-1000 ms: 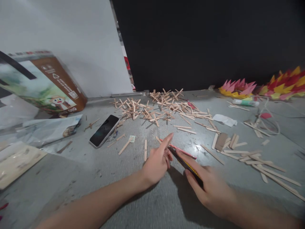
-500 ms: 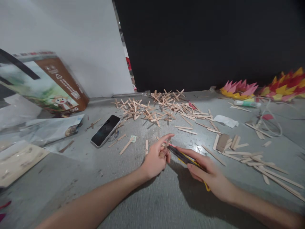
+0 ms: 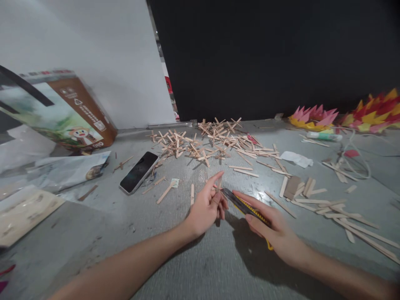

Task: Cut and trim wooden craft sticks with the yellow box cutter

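My left hand (image 3: 206,208) is closed on a small wooden stick piece (image 3: 220,182), its index finger stretched forward; the piece is partly hidden by the fingers. From the right, my right hand (image 3: 268,223) grips a black and yellow utility knife (image 3: 246,206). The knife's front end points up and left and meets the piece at my left fingertips; the blade is too small to make out. Single wooden sticks (image 3: 192,194) lie just left of my left hand. Beyond both hands spreads a pile of crossed sticks (image 3: 203,141).
A phone (image 3: 139,173) lies left of centre, near a printed bag (image 3: 81,116) and plastic packets (image 3: 71,168). Loose sticks (image 3: 337,208) are scattered at the right, with a white paper scrap (image 3: 296,158), a glue stick (image 3: 324,136) and pink and yellow paper petals (image 3: 313,118) behind.
My left hand has turned slightly, with its index finger and the stick piece more upright. The knife has shifted a little at the fingertips, still in my right hand.
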`<state>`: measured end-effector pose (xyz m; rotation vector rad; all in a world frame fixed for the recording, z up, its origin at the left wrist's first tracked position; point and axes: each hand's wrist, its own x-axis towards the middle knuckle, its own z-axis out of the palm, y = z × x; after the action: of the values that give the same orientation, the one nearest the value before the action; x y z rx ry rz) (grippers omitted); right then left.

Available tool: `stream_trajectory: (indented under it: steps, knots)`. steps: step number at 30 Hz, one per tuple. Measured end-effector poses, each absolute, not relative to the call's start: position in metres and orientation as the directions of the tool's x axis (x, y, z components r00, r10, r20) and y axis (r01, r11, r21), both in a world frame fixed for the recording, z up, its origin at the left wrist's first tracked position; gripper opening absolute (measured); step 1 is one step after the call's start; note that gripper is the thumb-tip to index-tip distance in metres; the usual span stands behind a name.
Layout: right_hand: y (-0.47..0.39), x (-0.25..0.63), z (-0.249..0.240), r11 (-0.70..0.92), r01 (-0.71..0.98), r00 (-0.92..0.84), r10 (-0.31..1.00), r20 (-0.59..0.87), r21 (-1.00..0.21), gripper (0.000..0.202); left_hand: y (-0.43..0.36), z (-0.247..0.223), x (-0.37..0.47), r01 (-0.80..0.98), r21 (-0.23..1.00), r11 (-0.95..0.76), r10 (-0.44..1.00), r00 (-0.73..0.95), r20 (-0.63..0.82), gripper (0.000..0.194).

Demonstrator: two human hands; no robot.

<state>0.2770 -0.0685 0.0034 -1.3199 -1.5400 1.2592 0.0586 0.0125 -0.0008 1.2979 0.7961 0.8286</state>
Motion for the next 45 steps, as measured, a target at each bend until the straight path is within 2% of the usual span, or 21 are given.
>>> stream_trajectory:
  steps: [6, 27, 35, 41, 45]
  knots:
    - [-0.067, 0.276, 0.005, -0.009, 0.241, -0.217, 0.974, -0.063, -0.971, 0.059, 0.012, -0.002, 0.058, -0.079, 0.992, 0.098, 0.867, 0.497, -0.046, 0.084]
    - [-0.067, 0.274, 0.006, 0.030, 0.259, -0.222, 0.974, -0.029, -0.965, 0.056, 0.010, -0.002, 0.058, -0.014, 0.997, 0.079, 0.857, 0.511, -0.061, 0.078]
    - [-0.066, 0.268, 0.016, 0.071, 0.254, -0.227, 0.974, 0.012, -0.965, 0.051, 0.006, -0.003, 0.057, 0.060, 0.998, 0.012, 0.855, 0.517, -0.042, 0.072]
    - [-0.069, 0.269, 0.012, 0.123, 0.298, -0.256, 0.966, 0.045, -0.947, 0.053, 0.002, -0.001, 0.055, 0.302, 0.932, -0.202, 0.866, 0.500, 0.026, 0.069]
    - [-0.070, 0.269, 0.013, 0.121, 0.301, -0.246, 0.968, 0.046, -0.946, 0.055, 0.002, -0.003, 0.056, 0.251, 0.952, -0.177, 0.864, 0.502, 0.028, 0.070]
